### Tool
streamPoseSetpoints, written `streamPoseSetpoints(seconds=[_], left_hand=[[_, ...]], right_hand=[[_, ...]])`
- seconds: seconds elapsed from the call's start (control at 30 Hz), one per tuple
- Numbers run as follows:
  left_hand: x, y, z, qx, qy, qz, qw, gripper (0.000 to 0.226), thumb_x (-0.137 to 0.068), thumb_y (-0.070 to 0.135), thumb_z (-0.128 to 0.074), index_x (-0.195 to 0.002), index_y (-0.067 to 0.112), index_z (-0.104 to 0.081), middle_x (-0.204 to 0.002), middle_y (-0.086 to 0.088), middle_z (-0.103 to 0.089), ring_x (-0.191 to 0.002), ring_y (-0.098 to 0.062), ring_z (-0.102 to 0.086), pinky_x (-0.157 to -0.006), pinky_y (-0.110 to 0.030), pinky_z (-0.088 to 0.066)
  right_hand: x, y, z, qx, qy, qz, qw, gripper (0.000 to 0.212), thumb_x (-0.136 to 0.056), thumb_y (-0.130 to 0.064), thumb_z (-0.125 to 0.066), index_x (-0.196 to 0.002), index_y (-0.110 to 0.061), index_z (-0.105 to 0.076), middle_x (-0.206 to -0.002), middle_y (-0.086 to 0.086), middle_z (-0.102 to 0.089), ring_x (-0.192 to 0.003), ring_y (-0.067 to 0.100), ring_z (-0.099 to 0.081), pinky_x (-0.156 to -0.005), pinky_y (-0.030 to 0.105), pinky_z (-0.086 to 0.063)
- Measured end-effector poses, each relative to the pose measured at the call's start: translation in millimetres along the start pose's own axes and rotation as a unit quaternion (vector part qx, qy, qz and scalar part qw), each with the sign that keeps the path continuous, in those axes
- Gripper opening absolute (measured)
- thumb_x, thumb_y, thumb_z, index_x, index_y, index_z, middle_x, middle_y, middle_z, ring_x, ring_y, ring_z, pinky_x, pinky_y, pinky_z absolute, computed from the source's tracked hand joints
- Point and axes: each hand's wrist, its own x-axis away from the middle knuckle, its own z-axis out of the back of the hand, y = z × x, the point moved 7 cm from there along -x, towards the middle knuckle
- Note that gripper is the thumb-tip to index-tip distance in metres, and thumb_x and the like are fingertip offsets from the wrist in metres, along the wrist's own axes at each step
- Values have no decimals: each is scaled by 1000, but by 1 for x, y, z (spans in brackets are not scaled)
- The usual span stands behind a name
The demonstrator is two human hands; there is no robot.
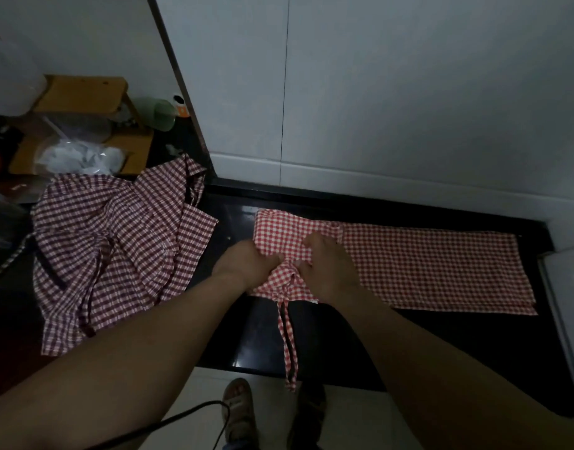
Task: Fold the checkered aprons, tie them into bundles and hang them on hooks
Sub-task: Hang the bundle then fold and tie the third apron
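A red-and-white checkered apron [425, 267] lies folded into a long strip on the black counter [233, 216]. My left hand [246, 261] and my right hand [324, 264] both grip its bunched left end, fingers curled into the cloth. The apron's tie strap [289, 345] hangs over the counter's front edge. A heap of dark red checkered aprons [116, 241] lies crumpled to the left, apart from my hands.
A cardboard box [84, 95] with plastic bags [81, 157] and a green cup [159, 113] stand at the back left. White tiled wall [409, 92] rises behind the counter. A white appliance edge [568, 303] is at the right. A black cable [181, 420] crosses the floor.
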Motion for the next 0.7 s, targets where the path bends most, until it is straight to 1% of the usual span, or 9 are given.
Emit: streamPoseSetpoints(seconds=[0.07,0.13,0.27,0.33,0.4,0.47,0.5,0.6,0.7], left_hand=[[1,5,3,71,-26,-13,997,24,-94,37,-71,-89,14,-70,-105,-10,-77,-87,-23,-70,-80,-32,-56],[4,9,4,168,-42,-29,984,11,-94,22,-69,-95,13,-75,-102,-7,-79,-88,-21,-74,-87,-39,-62],[16,35,16,225,-22,-75,971,14,-92,17,-65,-98,16,-78,-91,0,-80,-86,-19,-76,-87,-42,-63],[23,55,15,277,-56,-102,954,15,-95,23,-67,-103,15,-77,-94,0,-81,-88,-19,-78,-87,-39,-63],[30,75,4,338,-141,-111,924,28,-105,33,-59,-106,9,-73,-96,0,-80,-84,-21,-76,-77,-33,-61],[35,85,-9,350,-179,-129,910,33,-110,33,-49,-103,9,-71,-92,-1,-76,-77,-19,-70,-69,-31,-55],[33,87,-13,342,-160,-153,913,29,-109,29,-50,-101,11,-72,-91,0,-75,-79,-16,-68,-72,-32,-54],[25,83,-21,245,-19,-233,941,25,-108,20,-54,-126,21,-70,-126,5,-69,-115,-8,-62,-107,-28,-48],[30,91,-35,78,34,-331,940,48,-112,27,-43,-160,28,-40,-166,7,-34,-152,-6,-27,-125,-21,-16]], right_hand=[[0,1,3,13,12,10,1000,47,-94,-43,-68,-134,-27,-51,-135,0,-59,-121,20,-57,-103,38,-47],[0,4,1,-1,-8,12,1000,46,-94,-40,-69,-134,-25,-53,-133,2,-61,-119,22,-59,-100,35,-47],[-10,-6,5,-136,-115,-23,984,29,-109,-32,-45,-127,-17,-62,-123,6,-68,-111,24,-67,-91,31,-51],[-6,-10,13,-385,-173,-104,900,42,-109,-48,-41,-115,-18,-69,-105,2,-77,-94,16,-76,-80,24,-56],[1,-5,18,-527,-236,-150,803,60,-97,-71,-47,-115,-18,-72,-103,5,-77,-91,16,-76,-84,31,-58],[6,4,19,-551,-244,-142,785,53,-100,-60,-54,-114,-12,-72,-103,14,-71,-96,27,-70,-94,42,-56],[6,15,15,-548,-226,-161,789,45,-102,-46,-56,-118,-7,-70,-106,17,-71,-100,31,-69,-100,45,-54],[13,49,9,-563,-163,-246,772,40,-98,-18,-60,-134,-1,-60,-118,19,-75,-111,35,-72,-103,53,-55],[23,59,9,-584,-153,-251,757,40,-94,-9,-60,-133,-5,-60,-121,19,-74,-113,38,-71,-103,57,-54]])
